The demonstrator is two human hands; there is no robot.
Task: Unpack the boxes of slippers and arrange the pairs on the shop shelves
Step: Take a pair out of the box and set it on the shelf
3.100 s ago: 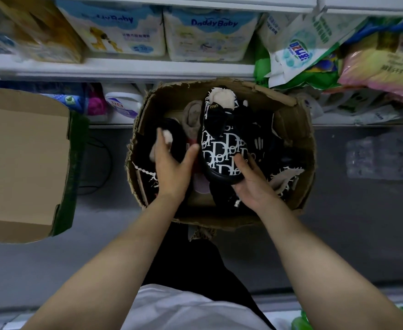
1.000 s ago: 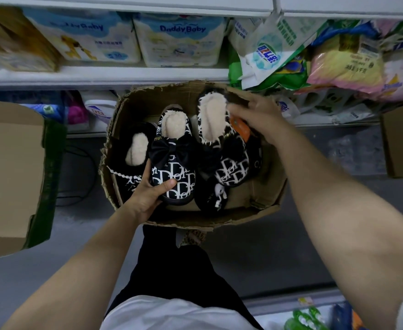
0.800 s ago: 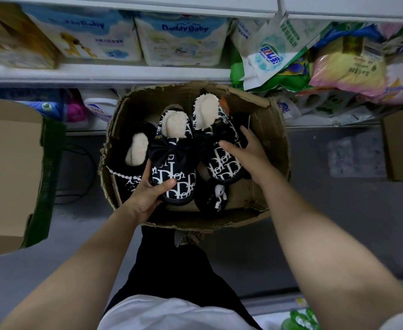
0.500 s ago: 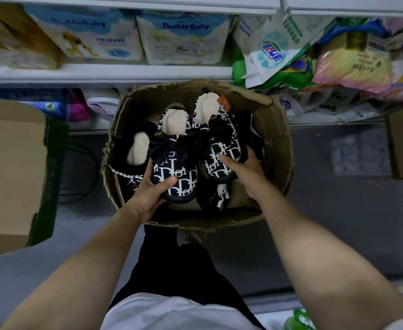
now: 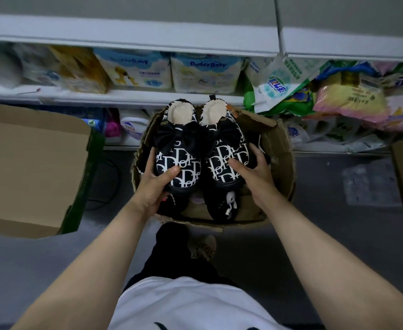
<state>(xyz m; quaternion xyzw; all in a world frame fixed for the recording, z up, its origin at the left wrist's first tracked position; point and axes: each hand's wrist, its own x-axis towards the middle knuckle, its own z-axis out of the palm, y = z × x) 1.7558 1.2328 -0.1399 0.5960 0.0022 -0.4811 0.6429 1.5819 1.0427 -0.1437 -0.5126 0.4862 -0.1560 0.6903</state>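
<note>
Two slippers held level over the open box [image 5: 276,148].
Your left hand [image 5: 153,184] grasps the left slipper [image 5: 179,163] at the toe, your right hand [image 5: 253,172] the right slipper [image 5: 226,160]; one more dark slipper [image 5: 222,206] lies inside.

Dim, even light throughout. A grey floor [image 5: 326,234] is seen below. White shelves [image 5: 129,95] are set along the far side, divided by an upright post [image 5: 279,25]. The middle shelf is packed with nappy packs [image 5: 205,72] and crumpled bags [image 5: 348,98]. Bottles [image 5: 133,127] are kept on the lowest level. A black cable [image 5: 110,186] is laid on the floor near the shelf base.
</note>
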